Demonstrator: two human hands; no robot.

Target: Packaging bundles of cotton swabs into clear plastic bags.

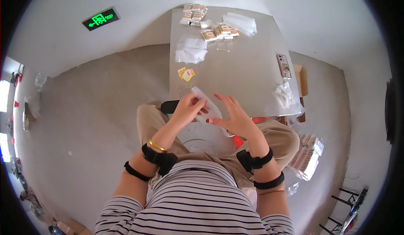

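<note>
Striped shirt [198, 205] at the lower edge of the head view, black straps on both forearms, gold bangle [157, 145] on the left wrist. Tan trousers [277, 136] below the hands, seated at the near edge of the grey table [248, 71].

Left hand [188, 109] over the near edge, fingers pressed together in a pinch on the upper end of a clear plastic bag [209, 107]. Right hand [234, 116] just beside, fingers spread, thumb and palm against the lower part of the same bag. Bag tilted, running from upper left to lower right between the two hands, at the near edge of the table and partly over the lap.

Small yellow packets [186, 73] beyond the left hand, near the left edge. Phone [283, 65] flat near the right edge; crumpled clear film [285, 94] toward the near right corner. Loose pile of clear bags [191, 50] at the left edge, mid-depth. Small boxed items [219, 32] scattered toward the far edge, a neater stack [193, 13] at the far left corner, more clear bags [241, 23] toward the far right.

Wrapped bundle of boxes [308, 155] on the floor right of the table, cardboard carton [301, 79] beside the right edge. Green sign [100, 19] on the far wall.
</note>
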